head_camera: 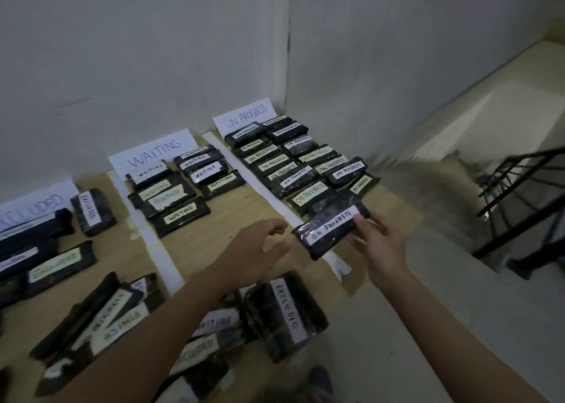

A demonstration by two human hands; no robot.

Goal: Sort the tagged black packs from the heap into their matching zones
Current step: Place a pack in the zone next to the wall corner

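My right hand [377, 243] pinches the right end of a black pack tagged ON PROGRESS [328, 226], held over the near end of the ON PROGRESS zone. Just left of that pack hovers my left hand [260, 246], fingers loosely curved and holding nothing. The heap of tagged black packs [183, 326] lies near me at the bottom, an EXCLUDED pack [284, 312] on top at its right. Sorted packs fill three zones: ON PROGRESS [293, 161], WAITING [180, 185] and EXCLUDED [46, 237].
Paper signs lean on the wall behind each zone: ON PROGRESS [244, 115], WAITING [149, 155], EXCLUDED [36, 202]. White strips [275, 197] divide the brown floor sheet [232, 216]. At the right a stairwell with a black railing [519, 197] drops away.
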